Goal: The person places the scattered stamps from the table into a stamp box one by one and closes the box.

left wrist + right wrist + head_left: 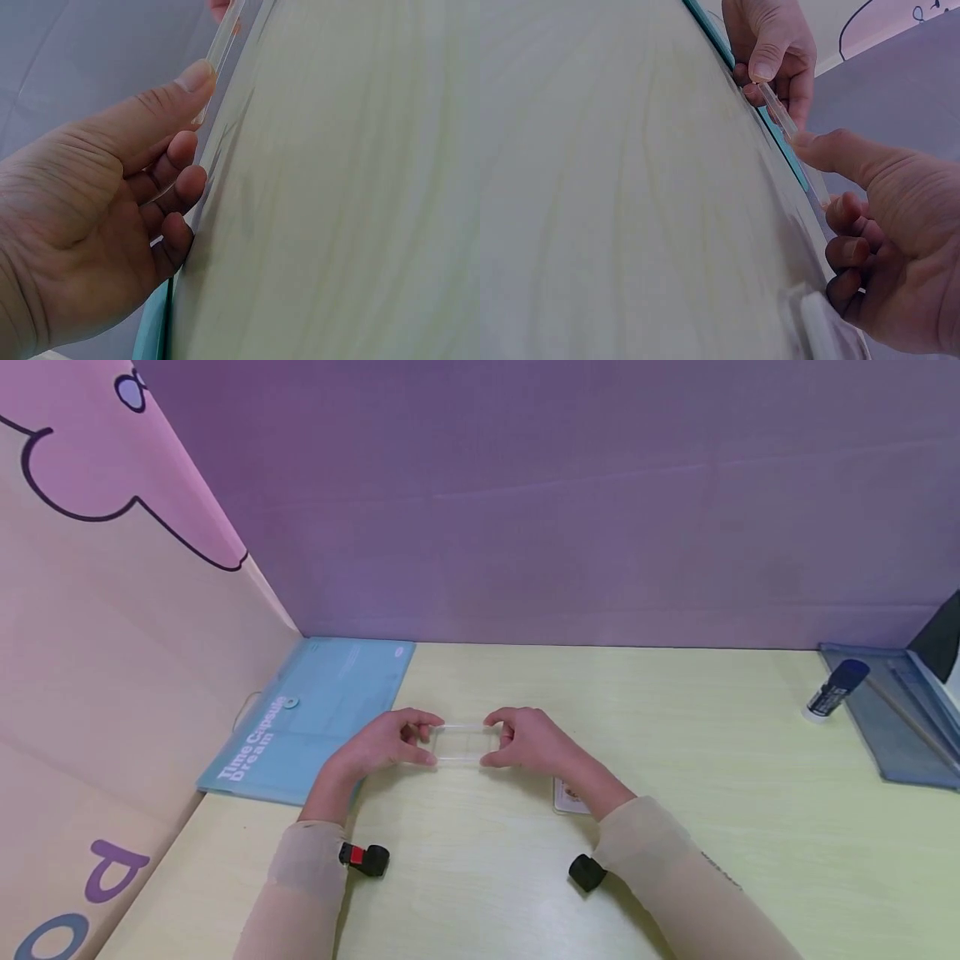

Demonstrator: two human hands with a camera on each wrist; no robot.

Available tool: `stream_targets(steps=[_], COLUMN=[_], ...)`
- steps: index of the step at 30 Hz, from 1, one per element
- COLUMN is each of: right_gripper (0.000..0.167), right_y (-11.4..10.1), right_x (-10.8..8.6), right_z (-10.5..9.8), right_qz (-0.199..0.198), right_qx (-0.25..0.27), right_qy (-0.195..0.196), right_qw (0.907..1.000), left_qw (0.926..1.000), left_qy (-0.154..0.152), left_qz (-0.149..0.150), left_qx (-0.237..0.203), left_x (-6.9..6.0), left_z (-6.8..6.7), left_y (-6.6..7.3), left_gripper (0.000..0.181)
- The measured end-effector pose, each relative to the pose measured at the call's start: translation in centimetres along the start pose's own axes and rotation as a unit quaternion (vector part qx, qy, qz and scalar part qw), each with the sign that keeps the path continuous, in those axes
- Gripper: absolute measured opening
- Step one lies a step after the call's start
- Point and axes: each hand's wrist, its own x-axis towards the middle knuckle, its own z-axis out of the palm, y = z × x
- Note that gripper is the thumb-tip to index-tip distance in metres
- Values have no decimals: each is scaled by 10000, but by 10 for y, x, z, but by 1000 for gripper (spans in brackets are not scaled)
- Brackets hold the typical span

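Between both hands is a small clear, flat rectangular plastic piece (pixel 466 744), perhaps a box or lid; which of these I cannot tell. My left hand (pixel 386 741) pinches its left end between thumb and fingers, and my right hand (pixel 534 743) pinches the right end the same way. It shows edge-on in the left wrist view, where the left thumb presses on the clear plastic piece (pixel 219 45). In the right wrist view both thumbs lie along the clear piece's edge (pixel 778 112). Partly hidden under my right forearm lies a card-like item (pixel 567 799) with a printed picture.
A blue document folder (pixel 337 693) lies at the left by the wall. At the right, a glue stick (pixel 836 691) stands tilted beside a dark blue pouch (pixel 892 727). A purple partition (pixel 570 510) rises behind the pale table (pixel 465 877).
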Motion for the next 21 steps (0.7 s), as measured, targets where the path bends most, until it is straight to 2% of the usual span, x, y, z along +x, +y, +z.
stream_targets(steps=[9,21], right_gripper=[58,56], right_y=[13,29], right_x=[-10,-27], right_z=[-9,-22], right_qz=[33,-42], right_qx=[207,316], right_qy=[15,70], right_qw=[9998,9995], left_qw=[9998,9990], left_qy=[-93,-189], left_qz=[164,405], left_qx=[101,-41], left_x=[4,9], left_z=[11,27], left_y=[10,21], left_gripper=[54,53])
